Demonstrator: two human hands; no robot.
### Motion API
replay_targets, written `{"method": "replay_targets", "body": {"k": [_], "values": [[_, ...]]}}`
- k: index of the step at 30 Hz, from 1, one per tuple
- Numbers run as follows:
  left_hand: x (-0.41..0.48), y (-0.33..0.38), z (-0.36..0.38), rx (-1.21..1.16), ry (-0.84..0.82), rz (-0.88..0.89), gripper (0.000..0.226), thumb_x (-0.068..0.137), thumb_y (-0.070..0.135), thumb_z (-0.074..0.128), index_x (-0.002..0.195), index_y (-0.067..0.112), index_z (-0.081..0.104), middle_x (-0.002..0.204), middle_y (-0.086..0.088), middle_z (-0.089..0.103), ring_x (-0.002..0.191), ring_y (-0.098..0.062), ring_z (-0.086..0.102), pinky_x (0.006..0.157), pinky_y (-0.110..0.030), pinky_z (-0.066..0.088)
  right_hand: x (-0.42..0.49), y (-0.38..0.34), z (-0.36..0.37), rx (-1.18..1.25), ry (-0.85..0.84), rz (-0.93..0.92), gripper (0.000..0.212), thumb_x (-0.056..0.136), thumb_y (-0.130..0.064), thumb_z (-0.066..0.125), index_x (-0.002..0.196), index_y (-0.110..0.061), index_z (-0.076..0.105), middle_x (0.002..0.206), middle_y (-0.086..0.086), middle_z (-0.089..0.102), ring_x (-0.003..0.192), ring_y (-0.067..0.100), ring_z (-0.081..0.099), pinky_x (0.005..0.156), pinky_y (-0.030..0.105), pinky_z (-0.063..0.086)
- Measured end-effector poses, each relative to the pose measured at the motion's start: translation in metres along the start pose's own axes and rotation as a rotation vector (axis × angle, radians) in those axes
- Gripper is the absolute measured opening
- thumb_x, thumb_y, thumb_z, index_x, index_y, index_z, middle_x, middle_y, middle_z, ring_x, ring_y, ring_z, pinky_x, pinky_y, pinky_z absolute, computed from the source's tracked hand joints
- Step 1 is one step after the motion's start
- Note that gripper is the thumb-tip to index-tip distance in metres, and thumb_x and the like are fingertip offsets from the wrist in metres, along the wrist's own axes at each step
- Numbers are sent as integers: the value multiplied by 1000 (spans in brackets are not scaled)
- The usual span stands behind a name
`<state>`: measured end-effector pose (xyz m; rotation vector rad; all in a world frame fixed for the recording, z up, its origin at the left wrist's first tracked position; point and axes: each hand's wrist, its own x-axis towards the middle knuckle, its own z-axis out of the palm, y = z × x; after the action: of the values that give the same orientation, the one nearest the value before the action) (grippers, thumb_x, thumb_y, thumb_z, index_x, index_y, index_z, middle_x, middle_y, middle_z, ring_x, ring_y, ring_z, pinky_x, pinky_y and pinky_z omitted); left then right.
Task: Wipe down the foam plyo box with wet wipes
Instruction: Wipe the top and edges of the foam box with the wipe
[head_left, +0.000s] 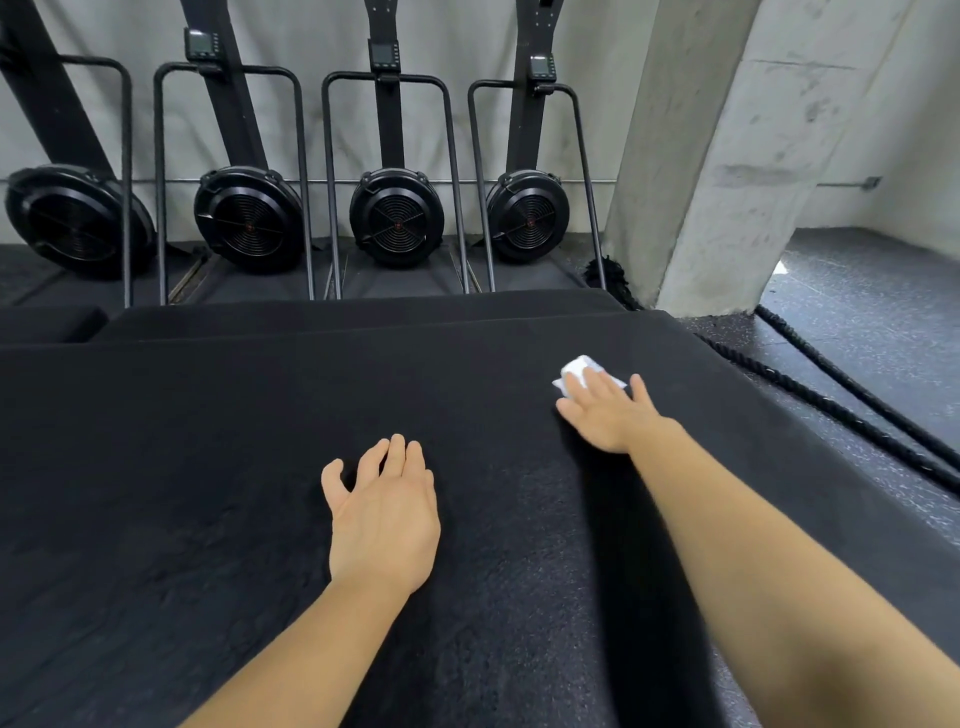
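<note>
Since the wipe (579, 370) sits bunched under the right hand (608, 410), pinned by the front of the fingers only, near the far right edge of the foam box (208, 467), it could prob. roll up or slip free on the textured top, or get pushed off the edge w/ a long stroke. Right hand lies flat, fingers straight, pressing the wipe down, arm stretched fwd. Left hand (382, 519) rests palm-down mid-box, fingers loosely spread, holding nothing, likely bracing.
</note>
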<state>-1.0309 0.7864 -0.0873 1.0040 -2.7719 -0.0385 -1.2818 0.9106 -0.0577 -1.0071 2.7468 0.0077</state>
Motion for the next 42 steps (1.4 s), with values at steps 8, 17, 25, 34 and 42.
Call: {"method": "replay_targets", "body": {"k": [8,17,25,34,42], "values": [[0,0,-3,-19,-16,17,48,104,29,11,149,20,24,158,6,22,145,-16,13,114,-50,2,7,-21,0,86,-11,172,60,100,-49,19,153,-20,16,162,10,7,149,23,-2,119,47,-6],[1,-1,-4,-45,-18,34,44,104,34,17,144,24,31,155,8,26,145,-13,15,114,-49,4,-13,-138,17,132,-73,-240,52,99,-48,18,147,-28,22,157,3,11,145,22,5,119,47,-2],[26,-3,-11,-84,0,9,43,104,32,20,145,26,29,147,15,36,141,-11,24,112,-49,4,23,-72,8,36,31,-237,43,100,-40,17,143,-36,20,154,-3,16,146,16,9,116,53,-6],[88,1,-5,50,-22,80,45,104,32,20,147,20,28,147,7,37,142,-18,24,112,-51,6,49,14,-10,49,-32,120,55,101,-45,15,154,-33,9,164,-1,0,151,16,-4,118,49,-12],[118,-3,4,98,-3,93,36,104,30,21,130,20,43,138,6,43,139,-18,27,110,-49,10,48,-58,-3,29,31,114,64,99,-53,19,154,-20,11,161,8,6,149,24,1,118,47,-5]]}}
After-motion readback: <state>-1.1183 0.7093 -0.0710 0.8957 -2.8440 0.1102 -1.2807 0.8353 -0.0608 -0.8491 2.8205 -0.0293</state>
